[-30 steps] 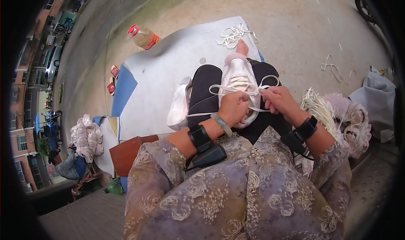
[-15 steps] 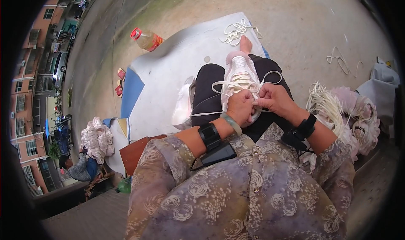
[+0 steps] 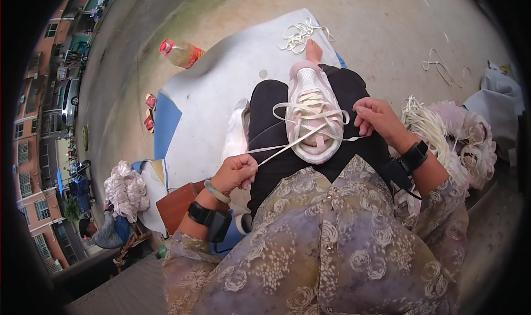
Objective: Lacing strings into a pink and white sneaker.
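A pale pink and white sneaker (image 3: 313, 113) rests on my lap between my dark-trousered thighs, its toe end toward me. A cream shoelace (image 3: 285, 148) is partly threaded through it and forms loose loops over both sides. My left hand (image 3: 237, 172) is closed in a pinch on one lace, pulling it out straight to the lower left. To the right of the sneaker, my right hand (image 3: 381, 122) is curled, and the other lace end runs to its lower fingers. A second pale sneaker (image 3: 237, 129) lies beside my left thigh, partly hidden by it.
A white sheet (image 3: 202, 115) covers the ground ahead, with loose laces (image 3: 303, 34) and a red-capped bottle (image 3: 181, 53) at its far side. On the right sit a lace bundle (image 3: 421, 121) and a pile of pale shoe parts (image 3: 473, 138). Another person (image 3: 110, 232) sits far left.
My hands have parted from over the sneaker's toe. The left moved down and left, drawing a lace taut; the right moved to the right. The toe end is now uncovered.
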The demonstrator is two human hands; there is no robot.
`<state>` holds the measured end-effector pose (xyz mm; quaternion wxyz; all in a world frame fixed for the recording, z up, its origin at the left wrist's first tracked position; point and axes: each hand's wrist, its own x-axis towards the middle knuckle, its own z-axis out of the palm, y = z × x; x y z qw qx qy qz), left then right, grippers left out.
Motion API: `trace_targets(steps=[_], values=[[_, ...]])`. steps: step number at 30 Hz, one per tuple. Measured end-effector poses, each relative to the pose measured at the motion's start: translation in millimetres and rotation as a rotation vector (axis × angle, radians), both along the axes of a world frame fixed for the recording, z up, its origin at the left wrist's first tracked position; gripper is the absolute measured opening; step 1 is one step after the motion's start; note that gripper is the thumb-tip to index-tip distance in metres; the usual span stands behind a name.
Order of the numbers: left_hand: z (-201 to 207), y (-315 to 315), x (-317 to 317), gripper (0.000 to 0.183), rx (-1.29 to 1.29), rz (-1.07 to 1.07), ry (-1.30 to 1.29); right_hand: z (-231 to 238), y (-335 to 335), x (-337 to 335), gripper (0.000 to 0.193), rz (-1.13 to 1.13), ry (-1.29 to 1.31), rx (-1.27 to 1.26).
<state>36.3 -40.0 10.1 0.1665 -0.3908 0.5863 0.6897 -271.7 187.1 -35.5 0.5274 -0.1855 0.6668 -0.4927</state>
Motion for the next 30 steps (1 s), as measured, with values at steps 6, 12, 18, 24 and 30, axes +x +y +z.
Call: trace_targets(steps=[6,12,18,24,30], values=[[-24.3,-19.8,6.8,0.014,-0.133,0.206,0.058,-6.8,-8.9,5.2,0.018,-0.083,-0.054,-0.015],[-107.0,-98.0,51.7,0.023,-0.912,0.264,-0.116,-11.4,13.8,1.9,0.02,-0.227,0.036,0.066],[-164.2,-111.1,73.8,0.037,-0.909,0.006,-0.461,-21.7,17.7,-0.7,0.018,-0.224,0.07,0.112],[-191.5,-139.5,120.9,0.047,-0.473,0.294,-0.283,6.1,-11.2,19.4,0.023,0.066,0.167,0.024],[-73.8,-135.9,64.0,0.027,-0.937,0.796,0.015,13.1,-22.5,38.0,0.047,0.277,0.705,0.009]])
